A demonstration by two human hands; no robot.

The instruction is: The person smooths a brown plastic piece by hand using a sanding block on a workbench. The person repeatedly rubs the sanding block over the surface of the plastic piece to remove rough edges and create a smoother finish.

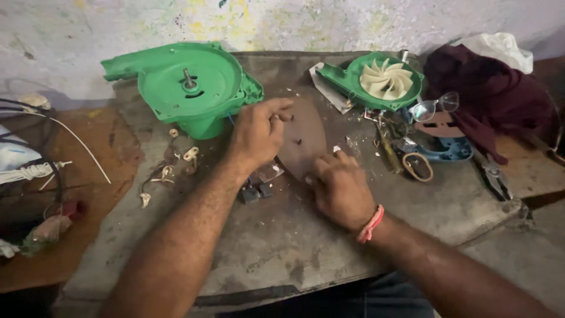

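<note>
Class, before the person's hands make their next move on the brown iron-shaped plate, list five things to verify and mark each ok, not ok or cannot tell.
1. Brown plate lies flat on the worktable: ok.
2. Right hand steadies the plate's near edge: ok.
3. Left hand pinches a small part at its fingertips: cannot tell, too small.
4. Green blower housing stands apart from both hands: ok.
5. Surface around the plate free of loose bits: not ok, small dark parts and wire scraps lie nearby.
</note>
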